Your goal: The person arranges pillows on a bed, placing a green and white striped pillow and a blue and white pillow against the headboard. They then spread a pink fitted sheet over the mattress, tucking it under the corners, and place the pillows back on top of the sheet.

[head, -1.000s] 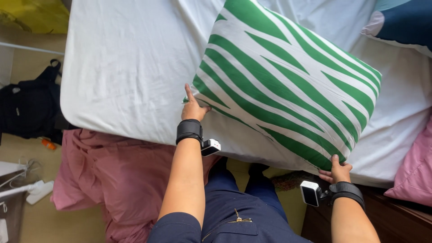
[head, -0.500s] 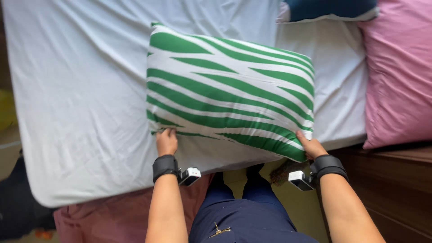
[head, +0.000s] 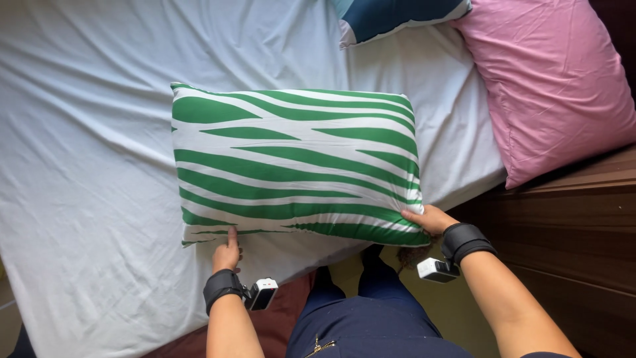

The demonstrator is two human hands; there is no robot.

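Item: green-and-white striped pillow, lying flat on the white bedsheet, long edge toward you, near the bed's lower edge.

Left hand: you had it at the pillow's near left corner, fingers closed on the case edge, thumb side up. Whether the fabric was truly pinched or only pressed, the view did not show.

Right hand: you had it at the near right corner, fingers curled under the edge and holding it; the fingertips were hidden beneath the pillow.

Both wrists: black bands, each with a small camera unit attached.

Nearby: pink pillow at upper right, overhanging the dark wooden bed frame; blue-and-white pillow at the top edge, just beside the pink one, well apart from the striped one.

Handling note: a soft, slack item like this sags at the middle, so it was best to keep both corners gripped evenly and level, moving the hands together, so the case did not twist or drag the sheet into wrinkles.
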